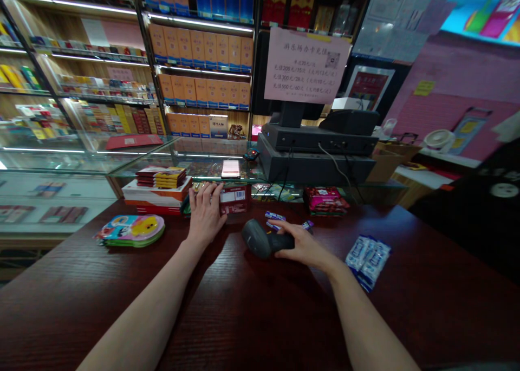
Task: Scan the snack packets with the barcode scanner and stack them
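My left hand (pixel 204 211) lies stretched out over the left end of a dark red box (pixel 235 199) with a white barcode label. Its fingers are spread, and whatever sits under the palm is hidden. My right hand (pixel 304 243) is wrapped round the handle of a dark grey barcode scanner (pixel 258 239), whose head points left above the brown counter (pixel 244 317). Small purple-and-white packs (pixel 275 216) lie just behind the scanner, partly covered by it and my fingers. To the right of my right forearm are blue-and-white packets (pixel 369 258).
Colourful cards (pixel 134 229) with a yellow chick are stacked at left, before an orange-and-white box (pixel 158 195) topped with small packs. Pink-red packets (pixel 325 200) lie under a glass shelf. A register (pixel 317 154) stands behind. A person in dark clothing (pixel 475 192) is at right.
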Motion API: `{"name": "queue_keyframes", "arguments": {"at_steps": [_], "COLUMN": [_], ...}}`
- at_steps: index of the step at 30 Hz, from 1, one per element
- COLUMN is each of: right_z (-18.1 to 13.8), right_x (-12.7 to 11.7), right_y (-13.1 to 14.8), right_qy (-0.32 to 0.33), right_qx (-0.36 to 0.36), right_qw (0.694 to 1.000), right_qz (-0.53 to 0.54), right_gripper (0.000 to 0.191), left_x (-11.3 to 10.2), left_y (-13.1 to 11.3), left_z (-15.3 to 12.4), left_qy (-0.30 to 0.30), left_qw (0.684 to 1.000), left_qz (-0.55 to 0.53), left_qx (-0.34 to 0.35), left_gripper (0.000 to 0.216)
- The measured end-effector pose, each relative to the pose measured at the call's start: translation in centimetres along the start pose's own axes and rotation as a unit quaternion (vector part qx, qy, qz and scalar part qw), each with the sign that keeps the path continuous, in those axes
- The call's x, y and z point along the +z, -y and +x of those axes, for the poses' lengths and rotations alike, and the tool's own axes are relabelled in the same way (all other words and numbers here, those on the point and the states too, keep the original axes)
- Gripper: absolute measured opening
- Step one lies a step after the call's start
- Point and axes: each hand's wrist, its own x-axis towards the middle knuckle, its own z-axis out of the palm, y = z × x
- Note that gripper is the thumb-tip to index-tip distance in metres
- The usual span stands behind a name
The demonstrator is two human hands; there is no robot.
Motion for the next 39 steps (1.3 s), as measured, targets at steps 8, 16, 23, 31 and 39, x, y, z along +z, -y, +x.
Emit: {"name": "queue_keyframes", "arguments": {"at_steps": [8, 16, 23, 31, 39], "right_z": [0.2, 0.2, 0.2, 0.1, 1.8], "right_x": [0.8, 1.2, 1.0, 0.1, 1.4], "right_y": [0.2, -0.5, 0.0, -0.1, -0.5], "right_qy": [0.056, 0.059, 0.069, 0.013, -0.225], "right_qx": [-0.004, -0.021, -0.004, 0.010, 0.035], "right_qw": [0.998, 0.997, 0.997, 0.997, 0.953], "right_qz": [-0.032, -0.041, -0.045, 0.075, 0.201], "right_gripper": [0.063, 0.060, 0.063, 0.040, 0.045], "left_x": [0.0, 0.0, -0.2, -0.7, -1.7], "left_y": [-0.1, -0.1, -0.3, -0.9, -2.7], "left_z": [0.0, 0.1, 0.2, 0.4, 0.8], "left_qy": [-0.001, -0.005, -0.003, -0.007, -0.024], "left_qw": [1.000, 1.000, 1.000, 0.998, 0.992], "left_qz": [-0.011, -0.018, -0.015, -0.048, -0.076], "left_qx": [-0.001, 0.004, 0.019, 0.045, 0.100], "left_gripper": [0.086, 0.084, 0.082, 0.081, 0.082]}}
